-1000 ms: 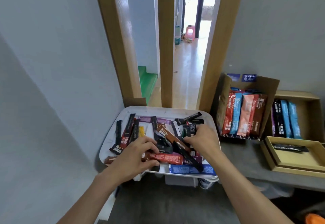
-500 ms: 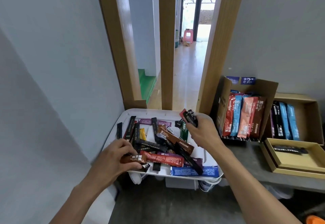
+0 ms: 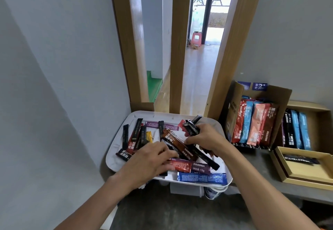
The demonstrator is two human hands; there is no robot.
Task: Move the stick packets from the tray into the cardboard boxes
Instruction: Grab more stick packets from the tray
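A white tray (image 3: 115,155) holds several loose stick packets in black, brown, red, purple, yellow and blue. My right hand (image 3: 205,137) is over the tray's right half, shut on a small bunch of black and red stick packets (image 3: 191,128). My left hand (image 3: 153,159) rests on the pile at the tray's front, fingers curled onto a dark packet beside a brown packet (image 3: 177,144). An open cardboard box (image 3: 281,96) at the right stands packed with red, blue and salmon packets. Beside it a second cardboard box (image 3: 324,119) holds black and blue packets.
A flat tan box lid (image 3: 306,179) with one dark packet inside lies on the grey shelf at the right front. Wooden door posts (image 3: 177,49) rise just behind the tray. A grey wall closes the left side.
My left hand moved forward from the tray's front left corner onto the middle of the pile. My right hand, still holding its packets, dipped back toward the pile.
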